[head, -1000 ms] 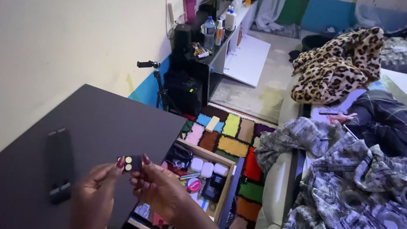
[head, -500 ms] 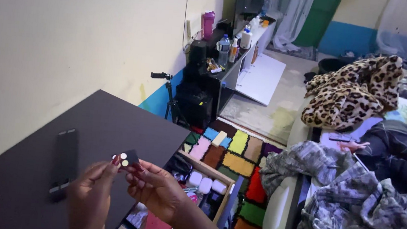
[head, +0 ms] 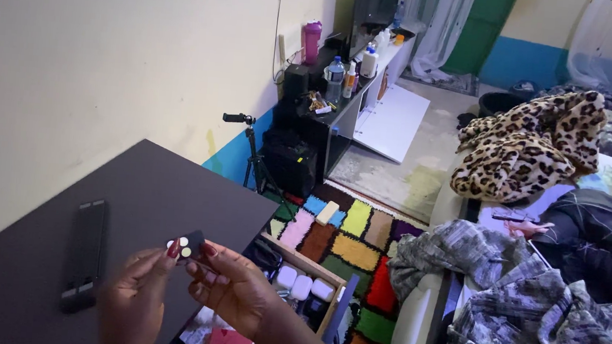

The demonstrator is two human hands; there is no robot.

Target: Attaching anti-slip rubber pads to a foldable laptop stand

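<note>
Both my hands hold one small black key-fob-like remote [head: 187, 244] with pale round buttons, just above the near edge of a dark table [head: 171, 190]. My left hand [head: 133, 304] pinches its left end with thumb and forefinger. My right hand [head: 233, 287] grips its right side from below. A long black remote control [head: 84, 252] lies flat on the table to the left of my hands.
A patchwork rug [head: 347, 246] covers the floor below the table, with an open wooden box [head: 304, 282] of small items. A small tripod [head: 246, 141] stands by the wall. A low shelf [head: 350, 87] holds bottles. Another person lies on the couch [head: 536, 236] at right.
The view has swung slightly, shifting the room upward and to the right. My hands keep the small remote between them in nearly the same pose.
</note>
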